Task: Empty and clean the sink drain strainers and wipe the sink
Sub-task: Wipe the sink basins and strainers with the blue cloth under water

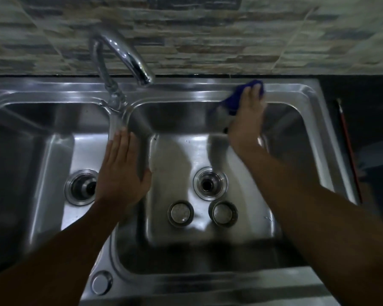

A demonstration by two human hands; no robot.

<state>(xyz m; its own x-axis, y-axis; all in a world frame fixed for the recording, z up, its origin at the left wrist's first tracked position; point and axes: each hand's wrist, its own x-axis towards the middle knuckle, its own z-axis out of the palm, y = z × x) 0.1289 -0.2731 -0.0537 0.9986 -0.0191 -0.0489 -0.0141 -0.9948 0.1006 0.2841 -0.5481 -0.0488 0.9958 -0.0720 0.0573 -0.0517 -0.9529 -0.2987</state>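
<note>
The person leans over a shiny metal sink (186,87) with two bowls. The left hand (122,171) lies flat on the ridge between the bowls, fingers straight, holding nothing. The right hand (248,120) reaches to the back edge of the right bowl and presses a blue cloth (232,102) onto the rim with its fingers stretched out (it looks a bit blurry there). The left strainer (180,213) and the right strainer (223,213) sit side by side on the floor of the right bowl, just in front of its open drain hole (210,184). The left bowl's drain (81,187) is partly hidden by the left hand. The tap (124,56) bends over the ridge. A thin red stick (349,155) lies on the dark counter at the right.
</note>
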